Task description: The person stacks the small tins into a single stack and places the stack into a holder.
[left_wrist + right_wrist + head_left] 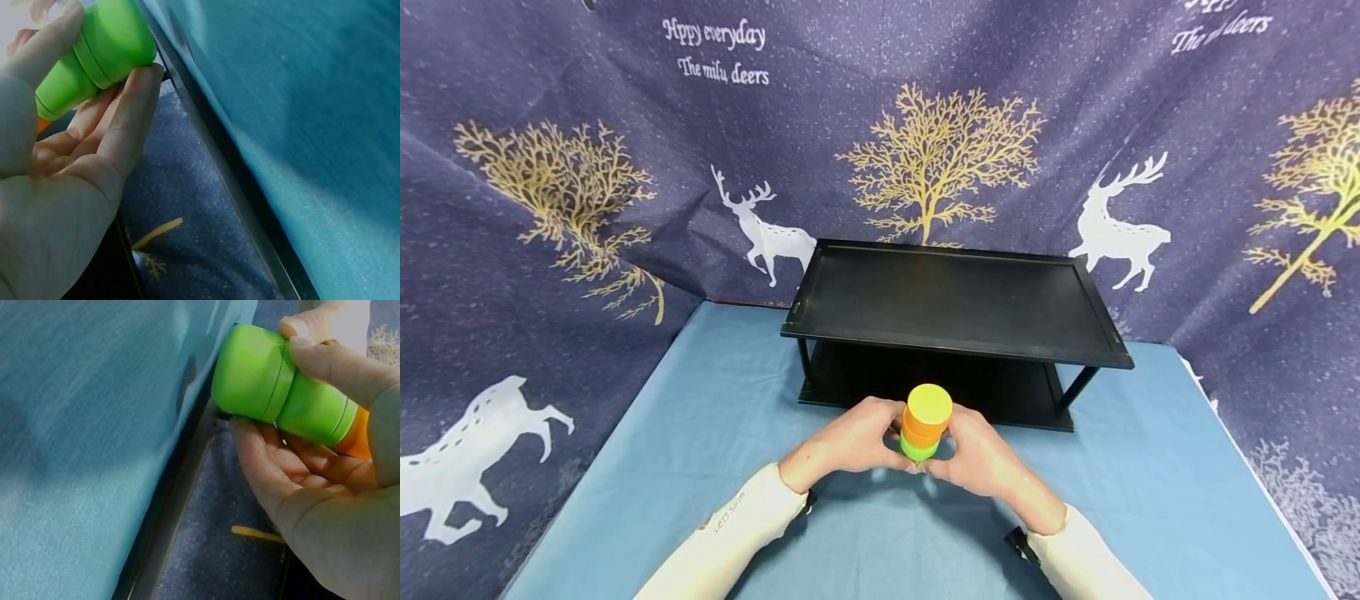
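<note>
Between my two hands is an upright stack of small round plastic cups, with a yellow cup (pixel 929 404) on top, an orange cup (pixel 922 430) below it and green cups (pixel 253 372) at the bottom. My left hand (pixel 863 435) grips the stack from the left, its thumb on the near side. From the right, my right hand (pixel 983 454) holds it the same way. Both wrist views show thumb and fingers round the green part. The thumbs come close together in front. Whether the stack's base touches the cloth I cannot tell.
Just behind the hands stands a black two-tier rack (pixel 955 292) with a flat top and a lower shelf (pixel 1000 398). Blue cloth (pixel 700 400) covers the table. A dark blue fabric backdrop (pixel 647 150) with deer and trees hangs behind and at both sides.
</note>
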Available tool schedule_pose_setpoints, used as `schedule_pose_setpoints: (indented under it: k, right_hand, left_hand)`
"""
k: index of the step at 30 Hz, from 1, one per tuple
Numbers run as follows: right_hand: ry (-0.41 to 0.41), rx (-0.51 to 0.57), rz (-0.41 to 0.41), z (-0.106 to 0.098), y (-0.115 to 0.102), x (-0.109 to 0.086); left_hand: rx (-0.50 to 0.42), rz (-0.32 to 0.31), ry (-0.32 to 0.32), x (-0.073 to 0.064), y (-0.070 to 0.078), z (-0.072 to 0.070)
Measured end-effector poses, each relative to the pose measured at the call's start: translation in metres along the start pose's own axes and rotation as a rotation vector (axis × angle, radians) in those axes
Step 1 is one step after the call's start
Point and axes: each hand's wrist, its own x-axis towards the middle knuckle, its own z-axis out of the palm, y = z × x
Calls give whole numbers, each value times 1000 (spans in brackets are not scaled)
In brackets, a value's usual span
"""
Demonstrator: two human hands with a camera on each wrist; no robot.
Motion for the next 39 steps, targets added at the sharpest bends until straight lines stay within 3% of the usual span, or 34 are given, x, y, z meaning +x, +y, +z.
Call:
schedule_pose_setpoints:
  k: [39]
  right_hand:
    - [16,35,10,-18,-12,1]
  left_hand:
    - [-1,12,-10,7,14,-14]
